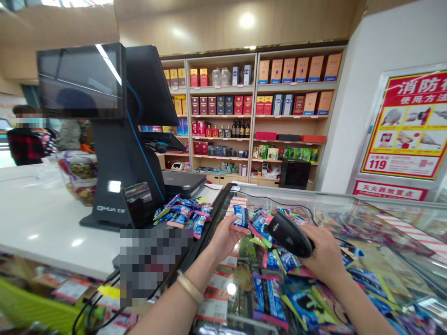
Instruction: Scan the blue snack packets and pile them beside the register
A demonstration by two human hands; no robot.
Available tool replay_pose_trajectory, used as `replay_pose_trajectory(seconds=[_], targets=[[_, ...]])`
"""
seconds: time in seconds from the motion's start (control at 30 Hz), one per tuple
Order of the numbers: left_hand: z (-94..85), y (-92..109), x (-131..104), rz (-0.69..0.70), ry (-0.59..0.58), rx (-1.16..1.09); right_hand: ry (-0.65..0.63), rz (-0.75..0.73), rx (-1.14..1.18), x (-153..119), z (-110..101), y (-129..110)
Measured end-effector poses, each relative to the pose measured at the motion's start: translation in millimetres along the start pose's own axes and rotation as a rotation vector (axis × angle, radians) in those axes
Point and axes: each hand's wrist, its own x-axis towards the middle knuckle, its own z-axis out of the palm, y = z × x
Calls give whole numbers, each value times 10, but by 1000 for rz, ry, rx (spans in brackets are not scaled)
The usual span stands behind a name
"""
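Note:
My left hand [225, 236], with a gold band on its wrist, holds a small blue and pink snack packet [240, 217] between thumb and fingers. In my right hand [323, 251] is a black handheld scanner [290, 234], its head pointing left toward that packet. Many blue, pink and green packets, such as this one [268, 298], lie spread over the glass counter [240, 274] beneath both hands. Another pile of packets [183, 213] rests left of my left hand, beside the black register stand.
A black register [122, 177] with two screens stands on the white counter [52, 232] at left. Jars [82, 172] are behind it. Farther left is a person [26, 137]. Shelves of boxes [223, 111] line the back; a cable crosses the glass.

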Motion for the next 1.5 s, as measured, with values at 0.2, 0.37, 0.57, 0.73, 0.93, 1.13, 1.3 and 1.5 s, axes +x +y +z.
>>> replay_pose_trajectory(seconds=[0.2, 0.37, 0.57, 0.73, 0.93, 1.13, 1.3, 1.5], targets=[[-48, -20, 31, -35, 90, -99, -44, -48, 90, 34, -27, -64], [-61, -72, 64, 16, 135, -85, -172, -16, 156, 80, -81, -172], [-107, -136, 119, 143, 133, 30, -256, -36, 176, 65, -68, -158], [-88, -152, 105, 206, 112, 136, -285, -7, 186, 62, -61, -173], [-61, -124, 51, 184, 138, 151, -265, 15, 171, 62, -56, -207], [-35, -86, 12, 77, 153, 33, -233, -13, 150, 46, -56, -197], [-81, 119, 126, 191, 289, -191, -233, -55, 119, -7, -1, -72], [-322, 667, 225, 364, 555, -406, -219, -125, 98, -63, 58, 65]])
